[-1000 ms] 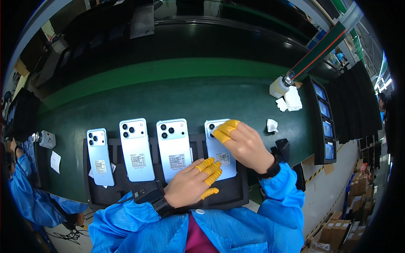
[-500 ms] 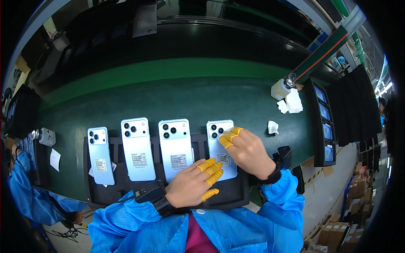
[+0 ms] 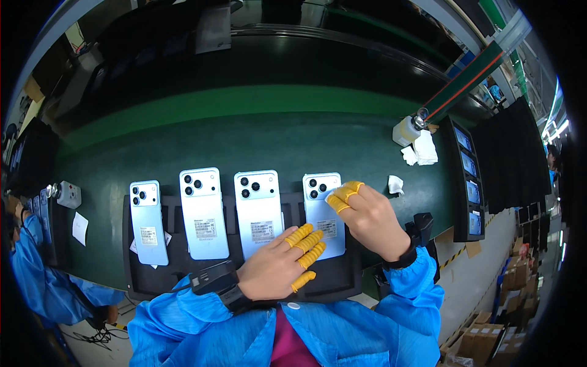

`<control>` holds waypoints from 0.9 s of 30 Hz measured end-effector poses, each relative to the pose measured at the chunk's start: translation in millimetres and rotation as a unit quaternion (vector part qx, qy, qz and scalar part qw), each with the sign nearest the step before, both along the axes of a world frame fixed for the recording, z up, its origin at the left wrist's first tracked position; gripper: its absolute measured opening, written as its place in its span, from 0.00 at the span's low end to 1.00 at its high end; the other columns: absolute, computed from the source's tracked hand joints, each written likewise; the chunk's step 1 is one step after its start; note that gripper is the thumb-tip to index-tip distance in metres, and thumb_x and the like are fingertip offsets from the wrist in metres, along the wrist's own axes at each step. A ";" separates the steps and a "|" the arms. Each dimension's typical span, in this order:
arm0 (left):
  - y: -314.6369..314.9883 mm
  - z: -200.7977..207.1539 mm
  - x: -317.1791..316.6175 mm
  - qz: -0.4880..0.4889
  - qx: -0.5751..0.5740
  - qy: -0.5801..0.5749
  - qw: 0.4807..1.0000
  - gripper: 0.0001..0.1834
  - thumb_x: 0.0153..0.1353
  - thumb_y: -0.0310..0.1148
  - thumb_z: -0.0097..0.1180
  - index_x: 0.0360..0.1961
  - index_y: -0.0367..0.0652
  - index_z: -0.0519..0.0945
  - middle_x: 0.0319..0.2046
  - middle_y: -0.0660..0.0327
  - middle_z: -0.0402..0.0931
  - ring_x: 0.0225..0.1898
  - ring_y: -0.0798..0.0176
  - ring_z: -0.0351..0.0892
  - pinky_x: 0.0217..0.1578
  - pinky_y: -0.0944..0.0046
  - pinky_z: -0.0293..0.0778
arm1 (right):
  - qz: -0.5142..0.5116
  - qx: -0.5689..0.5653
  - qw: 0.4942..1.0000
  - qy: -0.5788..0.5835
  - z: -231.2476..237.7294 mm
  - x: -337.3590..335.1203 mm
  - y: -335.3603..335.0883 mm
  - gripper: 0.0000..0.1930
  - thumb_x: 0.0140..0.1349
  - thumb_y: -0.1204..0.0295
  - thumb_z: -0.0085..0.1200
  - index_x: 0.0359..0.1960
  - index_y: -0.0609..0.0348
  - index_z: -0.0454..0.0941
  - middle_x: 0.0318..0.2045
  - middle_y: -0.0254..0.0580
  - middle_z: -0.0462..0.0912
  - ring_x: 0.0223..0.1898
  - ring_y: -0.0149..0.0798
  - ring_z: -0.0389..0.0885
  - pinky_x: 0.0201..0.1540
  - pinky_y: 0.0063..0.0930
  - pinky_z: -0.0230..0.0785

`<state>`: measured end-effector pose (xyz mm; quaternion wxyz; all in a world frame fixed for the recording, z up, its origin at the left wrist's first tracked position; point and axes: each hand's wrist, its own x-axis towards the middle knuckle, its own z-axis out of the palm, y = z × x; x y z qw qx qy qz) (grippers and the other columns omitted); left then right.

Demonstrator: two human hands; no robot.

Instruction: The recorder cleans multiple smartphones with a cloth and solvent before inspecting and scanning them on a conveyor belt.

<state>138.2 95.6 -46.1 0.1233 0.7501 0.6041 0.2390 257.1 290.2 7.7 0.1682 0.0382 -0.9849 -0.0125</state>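
Note:
Several light-blue smartphones lie back up, side by side, on a black tray (image 3: pixel 147 284). Each has a raised camera block at its upper end and a printed label lower down. My left hand (image 3: pixel 278 266), with yellow finger cots, lies flat with fingers stretched over the lower end of the rightmost phone (image 3: pixel 322 211) and partly over the phone beside it (image 3: pixel 257 211). At the rightmost phone's upper right edge, just beside the camera block, my right hand (image 3: pixel 376 223) has its fingers curled together. What sits between those fingertips, if anything, is hidden.
A white bottle with a metal top (image 3: pixel 406 129) stands at the back right beside folded white wipes (image 3: pixel 425 148). A crumpled wipe (image 3: pixel 395 185) lies nearer. A black rack of phones (image 3: pixel 469 183) borders the right side. Another person's blue sleeve (image 3: pixel 36 263) shows at far left.
My right hand has slid slightly right and nearer, off the camera block toward the rightmost phone's edge. My left hand stays nearly in place. The whole view has shifted slightly.

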 end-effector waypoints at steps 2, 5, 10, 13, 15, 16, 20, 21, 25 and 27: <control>-10.8 16.3 -9.9 0.032 -0.002 0.015 0.999 0.29 0.60 0.43 0.55 0.59 0.38 0.72 0.58 0.50 0.69 0.64 0.48 0.63 0.67 0.51 0.53 | 0.006 0.017 0.999 0.037 6.2 -13.9 -4.9 0.13 0.42 0.75 0.57 0.33 0.63 0.80 0.29 0.40 0.76 0.37 0.41 0.78 0.43 0.32 0.75; -38.4 24.2 -25.9 0.078 -0.008 0.052 0.996 0.29 0.60 0.46 0.55 0.59 0.39 0.72 0.58 0.50 0.69 0.64 0.48 0.63 0.67 0.51 0.53 | 0.054 -0.004 0.996 0.070 6.4 -49.5 -20.8 0.11 0.43 0.76 0.58 0.31 0.63 0.81 0.29 0.40 0.77 0.37 0.41 0.78 0.45 0.32 0.75; -68.6 13.6 -35.4 0.121 -0.046 0.079 0.988 0.26 0.63 0.46 0.53 0.54 0.35 0.75 0.51 0.49 0.74 0.61 0.50 0.68 0.67 0.50 0.53 | 0.176 0.004 0.981 0.080 -14.0 -116.7 -38.1 0.10 0.45 0.76 0.60 0.31 0.62 0.83 0.29 0.40 0.79 0.37 0.40 0.77 0.46 0.31 0.75; -70.5 4.4 -35.0 0.121 -0.038 0.056 0.990 0.26 0.63 0.45 0.53 0.53 0.34 0.75 0.51 0.48 0.74 0.61 0.50 0.68 0.67 0.51 0.53 | 0.175 0.028 0.982 0.071 -26.2 -127.4 -38.9 0.08 0.46 0.75 0.60 0.30 0.62 0.83 0.28 0.40 0.79 0.36 0.39 0.77 0.46 0.31 0.75; -73.1 0.4 -35.1 0.118 -0.057 0.028 0.991 0.26 0.62 0.44 0.54 0.53 0.34 0.75 0.51 0.48 0.74 0.62 0.49 0.66 0.67 0.51 0.52 | 0.164 0.019 0.986 0.033 -19.8 -116.9 -40.4 0.09 0.44 0.77 0.60 0.29 0.63 0.84 0.30 0.41 0.81 0.39 0.40 0.78 0.49 0.30 0.73; -74.4 1.2 -35.6 0.112 -0.061 0.025 0.991 0.28 0.62 0.44 0.53 0.56 0.34 0.73 0.52 0.47 0.73 0.62 0.48 0.65 0.67 0.52 0.52 | 0.154 0.019 0.988 0.020 -16.6 -109.7 -40.7 0.08 0.44 0.77 0.60 0.28 0.63 0.84 0.29 0.41 0.81 0.39 0.40 0.78 0.49 0.30 0.73; -74.6 2.7 -36.3 0.107 -0.033 0.013 0.994 0.30 0.62 0.45 0.53 0.59 0.33 0.70 0.54 0.47 0.72 0.63 0.48 0.64 0.67 0.52 0.52 | 0.143 0.028 0.989 -0.001 -14.9 -87.0 -34.8 0.11 0.43 0.76 0.59 0.31 0.62 0.82 0.29 0.39 0.78 0.35 0.39 0.77 0.42 0.30 0.75; -75.1 4.0 -36.3 0.106 -0.041 0.003 0.993 0.30 0.62 0.43 0.53 0.60 0.33 0.69 0.54 0.46 0.71 0.64 0.47 0.63 0.67 0.52 0.52 | 0.133 0.033 0.990 -0.016 -13.6 -83.3 -36.0 0.11 0.43 0.76 0.59 0.32 0.63 0.82 0.29 0.40 0.78 0.34 0.39 0.77 0.41 0.30 0.75; -76.4 11.4 -38.2 0.105 -0.070 -0.011 0.992 0.30 0.58 0.36 0.53 0.60 0.30 0.68 0.55 0.42 0.70 0.64 0.43 0.61 0.68 0.51 0.51 | 0.160 0.001 0.987 -0.017 -5.4 -89.6 -48.8 0.12 0.42 0.76 0.60 0.32 0.61 0.82 0.31 0.39 0.79 0.35 0.39 0.77 0.40 0.31 0.76; -75.9 12.4 -40.2 0.097 -0.075 -0.011 0.992 0.30 0.57 0.35 0.53 0.60 0.30 0.68 0.55 0.41 0.70 0.64 0.42 0.61 0.68 0.50 0.50 | 0.170 0.000 0.985 0.023 -12.8 -102.4 -54.6 0.10 0.42 0.76 0.60 0.30 0.61 0.82 0.30 0.38 0.78 0.35 0.39 0.77 0.41 0.30 0.75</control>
